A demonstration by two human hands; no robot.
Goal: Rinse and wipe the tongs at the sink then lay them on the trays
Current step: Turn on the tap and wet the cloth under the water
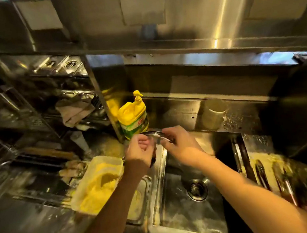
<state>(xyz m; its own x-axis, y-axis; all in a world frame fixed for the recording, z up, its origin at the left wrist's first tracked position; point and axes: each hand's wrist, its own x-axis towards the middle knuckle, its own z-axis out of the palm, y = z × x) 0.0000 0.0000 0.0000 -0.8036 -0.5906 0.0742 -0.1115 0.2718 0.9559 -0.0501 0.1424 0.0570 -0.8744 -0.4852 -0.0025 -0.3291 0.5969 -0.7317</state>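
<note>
My left hand (140, 151) is curled shut at the sink's back left corner. A dark slim piece (153, 160) sticks out below it and looks like the end of a pair of tongs; blur hides the rest. My right hand (181, 143) pinches the far end of a curved chrome faucet spout (155, 134) that arches between both hands. More tongs (261, 174) lie to the right of the sink on a pale tray (267, 161), with another pair (287, 185) beside them. A long dark pair (241, 156) leans inside the sink (187, 213) along its right wall.
A yellow soap pump bottle (133, 116) stands just behind the hands. A tub of yellow crumbs (99, 184) sits left of the sink. Wire shelves with cloths and utensils (68, 110) fill the left. The drain (197, 188) is uncovered. A pale cup (213, 112) stands at the back.
</note>
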